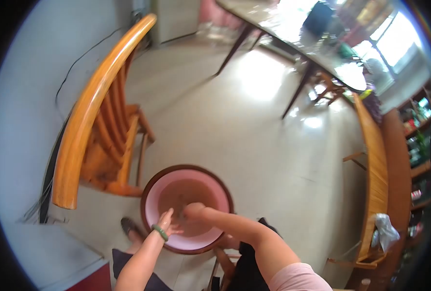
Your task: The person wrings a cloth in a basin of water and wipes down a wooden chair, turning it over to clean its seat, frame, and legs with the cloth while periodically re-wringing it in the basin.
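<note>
A round basin (pixel 152 197) with a pink inside and a dark brown rim stands low in front of me, holding murky brownish water. My left hand (pixel 168 224), with a green bangle (pixel 160 232) at the wrist, is over the near left part of the basin, its fingers spread. Close to its right, my right hand (pixel 194 211) is bent down at the water, its fingers hidden. Between the hands, something small and dark shows dimly in the water, too blurred to name.
A wooden chair (pixel 99 102) stands to the left, near the basin. Further off is a table (pixel 273 30) with dark legs. At the right are a long wooden bench (pixel 376 169), a plastic bag (pixel 386 232) and shelves. A shoe (pixel 128 226) shows beside the basin.
</note>
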`<state>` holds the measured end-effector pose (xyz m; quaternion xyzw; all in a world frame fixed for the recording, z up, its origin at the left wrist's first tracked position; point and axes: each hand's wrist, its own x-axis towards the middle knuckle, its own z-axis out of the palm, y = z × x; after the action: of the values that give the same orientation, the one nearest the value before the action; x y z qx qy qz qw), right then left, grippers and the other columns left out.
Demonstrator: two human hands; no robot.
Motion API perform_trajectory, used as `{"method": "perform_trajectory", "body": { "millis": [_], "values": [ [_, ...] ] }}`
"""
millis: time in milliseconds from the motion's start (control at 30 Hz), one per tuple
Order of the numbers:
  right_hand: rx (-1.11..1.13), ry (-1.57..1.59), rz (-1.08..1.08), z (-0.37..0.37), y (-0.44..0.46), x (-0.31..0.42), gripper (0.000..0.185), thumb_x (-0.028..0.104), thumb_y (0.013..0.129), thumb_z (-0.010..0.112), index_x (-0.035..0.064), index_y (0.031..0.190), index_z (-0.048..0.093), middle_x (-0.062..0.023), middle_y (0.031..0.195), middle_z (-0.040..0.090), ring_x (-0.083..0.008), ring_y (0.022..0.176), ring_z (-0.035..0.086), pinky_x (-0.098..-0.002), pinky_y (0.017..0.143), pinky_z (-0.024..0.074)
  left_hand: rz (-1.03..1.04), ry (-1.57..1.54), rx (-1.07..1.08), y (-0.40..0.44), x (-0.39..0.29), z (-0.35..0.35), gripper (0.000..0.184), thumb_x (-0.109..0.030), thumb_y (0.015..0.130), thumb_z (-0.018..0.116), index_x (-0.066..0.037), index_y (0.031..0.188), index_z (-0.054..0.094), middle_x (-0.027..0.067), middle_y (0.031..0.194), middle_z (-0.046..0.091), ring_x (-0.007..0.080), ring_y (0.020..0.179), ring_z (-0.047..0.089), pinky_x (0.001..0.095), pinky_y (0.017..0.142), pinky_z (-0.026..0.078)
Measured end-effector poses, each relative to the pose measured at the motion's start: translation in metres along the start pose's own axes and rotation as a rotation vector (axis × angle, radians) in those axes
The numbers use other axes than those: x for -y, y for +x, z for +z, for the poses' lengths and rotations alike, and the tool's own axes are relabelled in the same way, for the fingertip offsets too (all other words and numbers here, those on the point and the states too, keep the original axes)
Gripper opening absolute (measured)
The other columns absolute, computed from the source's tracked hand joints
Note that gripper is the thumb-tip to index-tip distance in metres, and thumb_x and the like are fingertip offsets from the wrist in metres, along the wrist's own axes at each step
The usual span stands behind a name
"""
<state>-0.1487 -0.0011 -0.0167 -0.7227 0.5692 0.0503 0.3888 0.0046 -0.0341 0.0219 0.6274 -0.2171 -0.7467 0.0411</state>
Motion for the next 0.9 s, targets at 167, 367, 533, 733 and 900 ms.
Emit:
{"method": "perform_trajectory", "body": {
  "millis": [167,367,533,733,900],
  "values": [
    [-0.345,0.225,-0.109,-0.048,-0.111,0.06,0.027,0.029,0.063,0.061,0.0104,0.083,0.063,-0.0135,0.082,0.06,-0.0298,0.078,0.058,-0.0379,0.068,0.0475,0.039,0.067,0.481,-0.009,0.039,0.02,0.065,-0.05,0.079,0.045,-0.018,0.132,0.025,0.0092,0.132,0.029,0.0277,0.115,0.037,0.0547,0.086,0.039],
    [-0.864,0.378,-0.256,-0.034,-0.137,0.109,0.026,0.026,0.072,0.059,0.0029,0.082,0.053,-0.0174,0.082,0.052,-0.034,0.073,0.054,-0.0408,0.064,0.0463,0.084,-0.269,0.833,-0.025,0.014,0.044,0.054,-0.045,0.082,0.042,-0.012,0.124,0.033,0.0106,0.123,0.037,0.027,0.109,0.042,0.0479,0.083,0.042],
    [-0.989,0.357,-0.179,-0.024,-0.099,0.093,0.023,0.024,0.078,0.051,0.0018,0.073,0.048,-0.0176,0.069,0.053,-0.0358,0.06,0.054,-0.0418,0.053,0.0453,0.056,-0.46,0.858,-0.015,0.02,0.051,0.046,-0.04,0.085,0.04,-0.007,0.117,0.039,0.0117,0.116,0.044,0.0264,0.104,0.046,0.0421,0.08,0.045],
    [-0.953,0.494,0.241,-0.032,-0.079,0.068,0.027,0.029,0.079,0.046,0.0039,0.072,0.054,-0.0183,0.068,0.057,-0.0358,0.063,0.057,-0.045,0.058,0.0461,0.099,-0.629,0.64,0.013,0.027,0.047,0.04,-0.035,0.088,0.038,-0.002,0.109,0.046,0.0131,0.108,0.052,0.0257,0.099,0.051,0.0353,0.076,0.048],
    [-0.764,0.784,0.401,-0.021,-0.073,0.048,0.033,0.037,0.08,0.046,0.0059,0.083,0.057,-0.0173,0.079,0.06,-0.0326,0.077,0.058,-0.0418,0.068,0.0454,0.286,-0.329,0.278,-0.011,0.02,0.052,0.036,-0.039,0.087,0.044,-0.006,0.1,0.051,0.0057,0.087,0.057,0.0179,0.078,0.057,0.031,0.066,0.048]
  ]
}}
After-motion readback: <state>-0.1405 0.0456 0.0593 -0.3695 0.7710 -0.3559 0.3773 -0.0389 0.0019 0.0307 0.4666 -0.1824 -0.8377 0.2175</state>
